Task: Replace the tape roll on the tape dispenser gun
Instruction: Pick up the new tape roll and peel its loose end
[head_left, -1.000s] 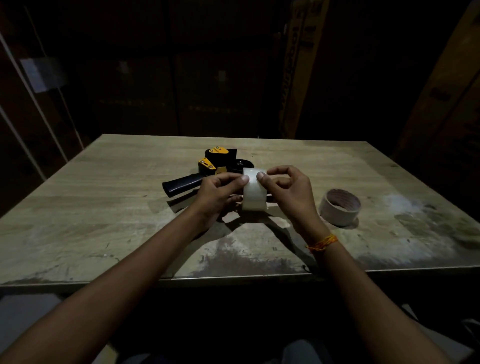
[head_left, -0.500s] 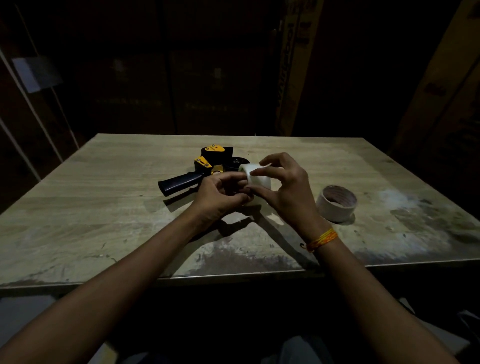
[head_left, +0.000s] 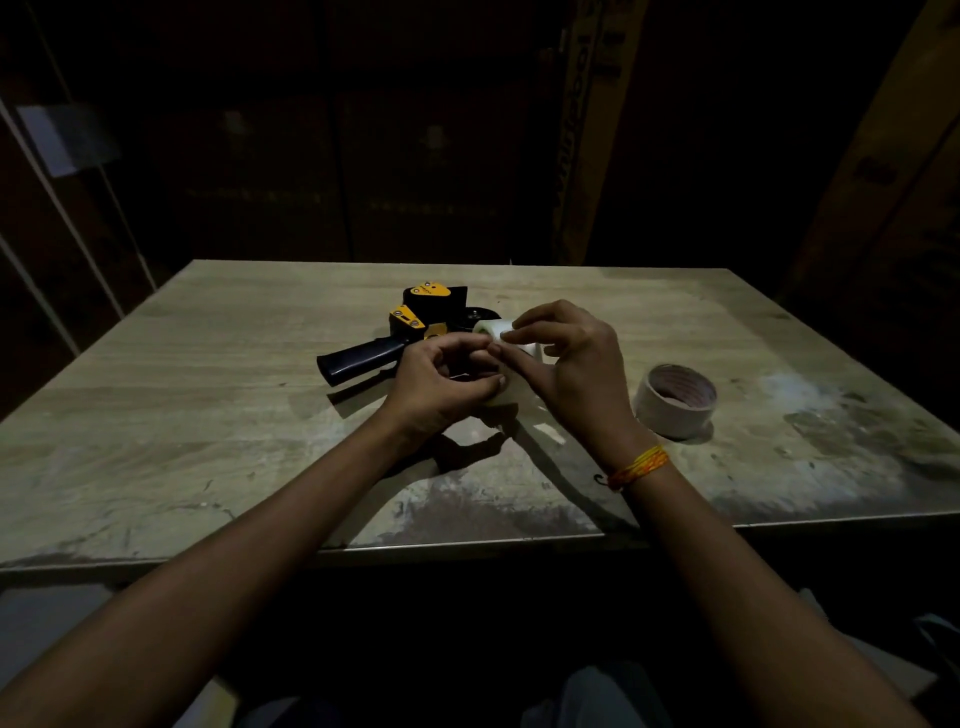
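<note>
A black and yellow tape dispenser gun (head_left: 410, 332) lies on its side on the wooden table (head_left: 208, 415), handle pointing left, its hub bare. Just in front of it a clear tape roll (head_left: 493, 328) is held above the table between both hands. My left hand (head_left: 441, 387) grips the roll's near side, thumb and fingers closed on it. My right hand (head_left: 571, 364) pinches the roll's top edge with fingertips. Most of the roll is hidden by the hands.
A second, nearly used-up tape roll with a pale core (head_left: 675, 400) lies flat on the table to the right of my right hand. Cardboard boxes stand in the dark behind the table. The table's front edge runs close to my forearms.
The roll, first upright and facing me, has been tilted and turned between the hands. My right fingers moved up onto its top edge; my left hand closed lower around it.
</note>
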